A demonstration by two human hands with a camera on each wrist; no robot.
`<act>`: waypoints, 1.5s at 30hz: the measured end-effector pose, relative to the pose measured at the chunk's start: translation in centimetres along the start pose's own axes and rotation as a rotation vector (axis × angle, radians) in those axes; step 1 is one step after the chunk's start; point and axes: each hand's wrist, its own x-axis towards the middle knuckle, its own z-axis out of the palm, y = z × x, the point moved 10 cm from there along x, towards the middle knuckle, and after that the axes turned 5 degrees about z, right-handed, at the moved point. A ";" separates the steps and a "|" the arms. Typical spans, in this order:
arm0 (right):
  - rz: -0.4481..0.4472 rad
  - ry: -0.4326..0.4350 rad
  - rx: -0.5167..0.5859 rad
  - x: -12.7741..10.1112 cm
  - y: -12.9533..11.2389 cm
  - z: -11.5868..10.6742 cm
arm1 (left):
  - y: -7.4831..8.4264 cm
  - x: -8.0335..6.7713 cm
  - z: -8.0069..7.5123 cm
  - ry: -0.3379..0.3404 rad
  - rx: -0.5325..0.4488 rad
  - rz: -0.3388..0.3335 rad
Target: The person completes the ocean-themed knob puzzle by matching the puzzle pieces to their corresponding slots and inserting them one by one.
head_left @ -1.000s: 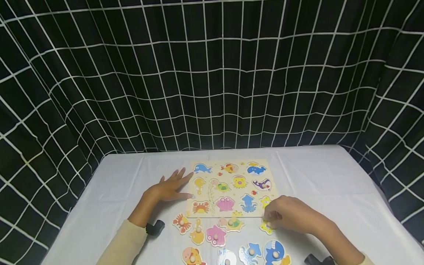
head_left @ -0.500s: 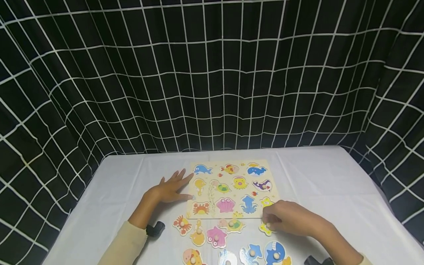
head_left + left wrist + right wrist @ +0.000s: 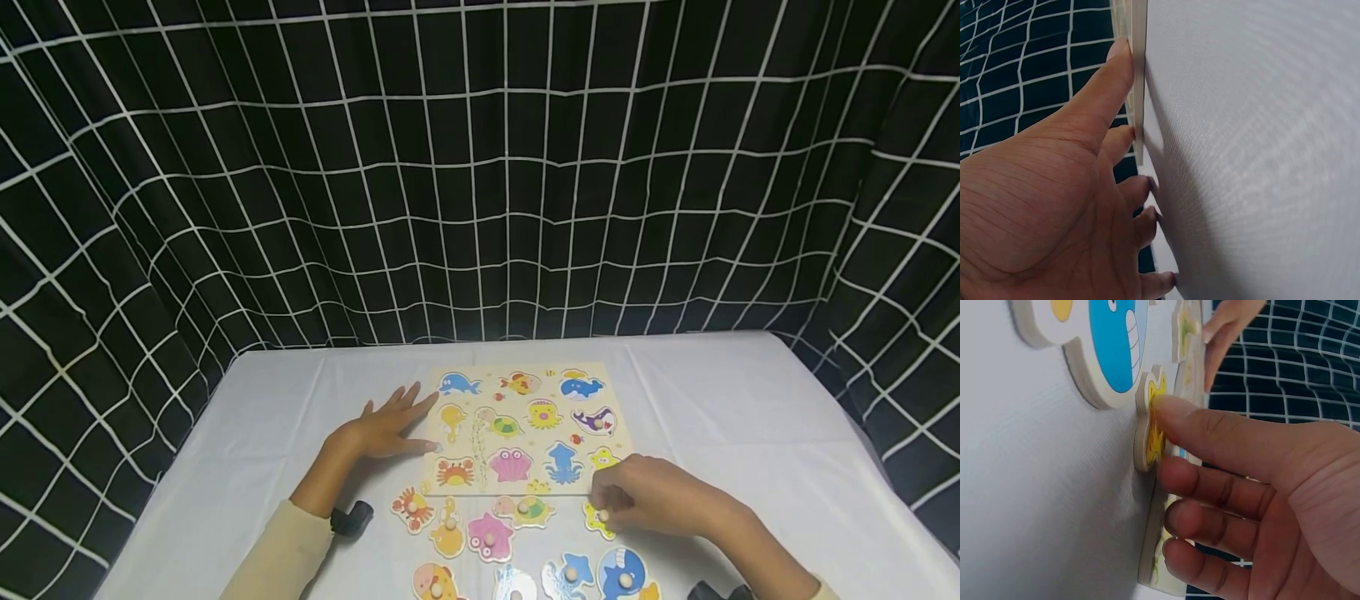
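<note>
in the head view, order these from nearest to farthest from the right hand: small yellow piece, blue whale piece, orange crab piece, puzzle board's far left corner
1. small yellow piece, under the right hand fingertips.
2. blue whale piece, just below the hand, near the table's front edge.
3. orange crab piece, off to the left below the puzzle board.
4. The board's far left corner, by the left hand.

The left hand (image 3: 1054, 200) lies flat on the white tablecloth (image 3: 1254, 150), fingertips (image 3: 1124, 53) against the puzzle board's edge (image 3: 1139, 69).

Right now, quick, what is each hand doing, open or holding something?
Left hand: open, fingers flat against the puzzle board edge.
Right hand: pinching the small yellow puzzle piece on the table.
</note>
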 end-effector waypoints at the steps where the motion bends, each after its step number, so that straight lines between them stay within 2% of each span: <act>1: 0.003 -0.007 0.005 0.0 0.0 0.0 | 0.0 0.0 0.0 -0.002 -0.002 -0.001; 11: -0.007 -0.047 0.038 0.0 0.1 0.4 | 0.0 -0.1 0.1 -0.017 0.001 0.000; 19: -0.012 -0.048 0.048 0.1 0.0 0.3 | -0.2 0.0 0.0 0.005 -0.003 -0.003; 31: -0.038 0.100 -0.015 0.2 0.1 -2.3 | -0.1 -0.2 0.0 0.012 0.009 -0.017; 39: 0.024 0.208 -0.053 -0.1 1.9 -3.9 | -0.2 0.1 0.0 0.005 0.021 -0.009; 45: 0.065 0.234 -0.062 -0.2 3.1 -4.0 | -0.2 0.1 0.1 0.002 0.015 -0.005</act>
